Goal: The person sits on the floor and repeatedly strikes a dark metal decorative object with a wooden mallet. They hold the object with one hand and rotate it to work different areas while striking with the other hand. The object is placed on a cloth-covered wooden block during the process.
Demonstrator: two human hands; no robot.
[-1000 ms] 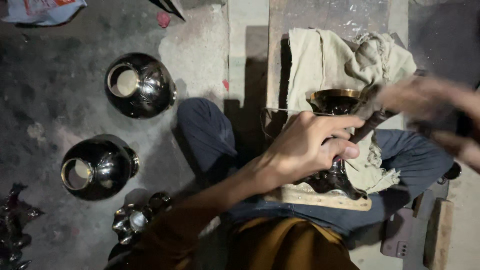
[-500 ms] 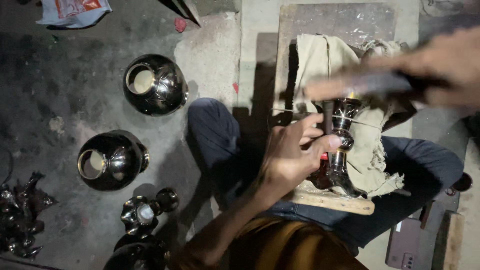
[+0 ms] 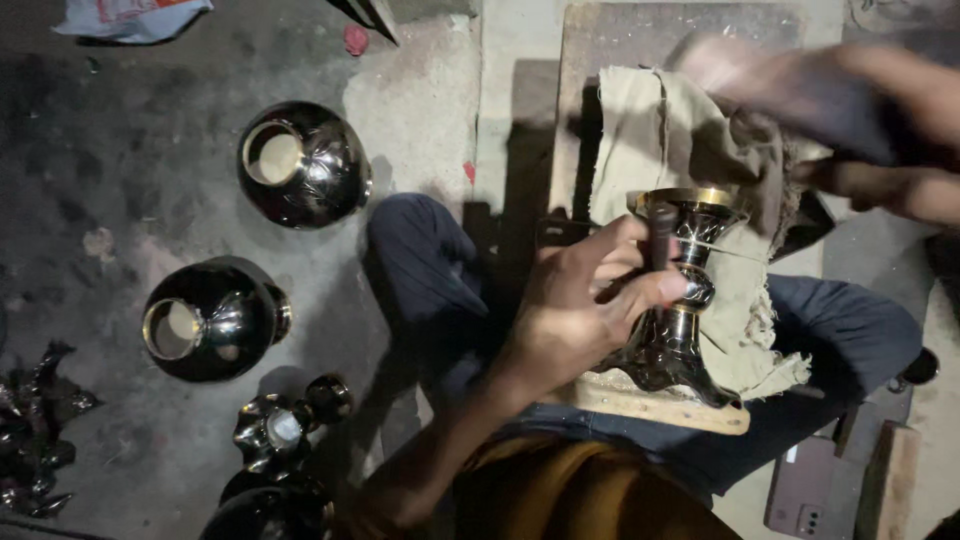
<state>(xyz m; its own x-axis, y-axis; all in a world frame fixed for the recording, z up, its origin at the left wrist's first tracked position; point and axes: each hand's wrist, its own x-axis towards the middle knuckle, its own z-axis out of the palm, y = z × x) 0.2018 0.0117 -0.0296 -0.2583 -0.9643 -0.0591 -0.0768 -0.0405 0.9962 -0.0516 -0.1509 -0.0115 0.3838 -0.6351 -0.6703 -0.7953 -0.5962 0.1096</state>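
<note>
Left hand (image 3: 585, 305) closed around stem of dark metal stand (image 3: 683, 290), thumb pressing short dark tool (image 3: 660, 235) against it. Stand lies on cloth (image 3: 650, 130) over wooden board (image 3: 660, 405) across lap; long axis runs near-far, flared foot near, brass-rimmed cup far. Right hand (image 3: 830, 100) blurred at far right above cloth; grip unclear. Two round dark pots (image 3: 300, 165) (image 3: 210, 320) on floor left.

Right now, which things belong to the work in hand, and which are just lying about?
In hand:
- left hand gripping a dark punch
- black and brass stand under the punch
- right hand, blurred, raised above
- beige cloth and wooden board under the stand

Lying about:
- two round black pots
- small dark metal pieces
- phone
</note>
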